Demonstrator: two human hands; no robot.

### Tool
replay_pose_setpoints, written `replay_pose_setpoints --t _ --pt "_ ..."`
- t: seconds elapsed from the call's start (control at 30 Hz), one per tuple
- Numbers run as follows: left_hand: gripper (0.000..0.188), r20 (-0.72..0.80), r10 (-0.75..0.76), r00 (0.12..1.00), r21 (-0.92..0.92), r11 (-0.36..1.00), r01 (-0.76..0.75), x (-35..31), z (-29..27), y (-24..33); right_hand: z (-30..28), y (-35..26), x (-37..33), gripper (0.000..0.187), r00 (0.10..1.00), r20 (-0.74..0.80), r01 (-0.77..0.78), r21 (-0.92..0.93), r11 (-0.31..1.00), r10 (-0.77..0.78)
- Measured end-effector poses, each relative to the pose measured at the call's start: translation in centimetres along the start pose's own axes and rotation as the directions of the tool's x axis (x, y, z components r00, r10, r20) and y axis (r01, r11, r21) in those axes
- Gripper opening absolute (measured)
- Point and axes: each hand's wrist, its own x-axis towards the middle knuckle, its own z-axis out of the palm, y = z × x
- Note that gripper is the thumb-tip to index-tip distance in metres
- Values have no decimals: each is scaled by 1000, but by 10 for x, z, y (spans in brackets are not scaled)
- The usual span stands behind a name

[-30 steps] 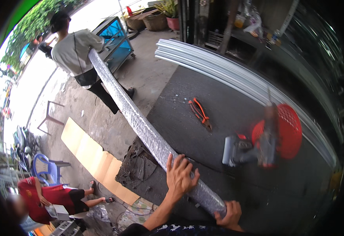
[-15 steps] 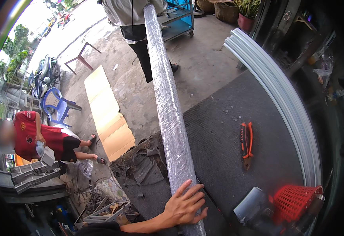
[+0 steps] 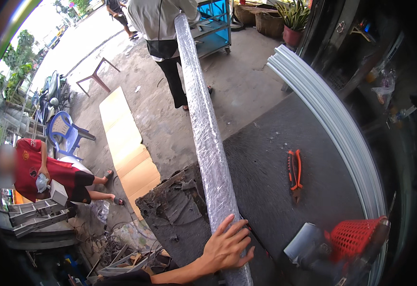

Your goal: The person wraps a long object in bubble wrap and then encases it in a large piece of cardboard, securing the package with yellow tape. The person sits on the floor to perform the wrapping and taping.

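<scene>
A long, straight bundle in shiny clear plastic wrap [image 3: 207, 128] runs from the lower edge up to a person standing at the far end. Over its near end lies my left hand [image 3: 225, 245], palm down, with the fingers spread and curved across the wrap. My left forearm enters from the lower left in a dark sleeve. My right hand is out of view. Cutting pliers with orange and black handles [image 3: 295, 174] lie on the dark worktop [image 3: 265, 143], right of the bundle. What is inside the wrap cannot be made out.
Pale long profiles [image 3: 335, 109] line the worktop's right side. A red basket [image 3: 356, 238] and a grey roll [image 3: 301, 240] sit lower right. Cardboard [image 3: 125, 148], a blue chair [image 3: 67, 131] and a person in red [image 3: 32, 167] are at left. A blue trolley [image 3: 215, 28] stands beyond.
The view has shifted slightly. My left hand stays on the wrapped bundle's near end. The person at the far end still stands at it; another person now shows in the distance.
</scene>
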Motion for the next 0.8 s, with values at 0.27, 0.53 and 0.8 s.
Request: replay_pose_setpoints --t 0.27,0.53,0.8 --pt "26 -67 37 997 -16 999 -38 -1 -7 2 8 -2 -12 57 996 -82 48 30 998 -45" --pt "30 -97 93 991 52 995 -88 -2 -5 6 -4 -7 -10 83 995 -25 99 153 983 -97" --pt "32 -143 76 987 81 995 -65 -1 -4 16 -11 1 4 86 981 119 155 -28 988 -150"
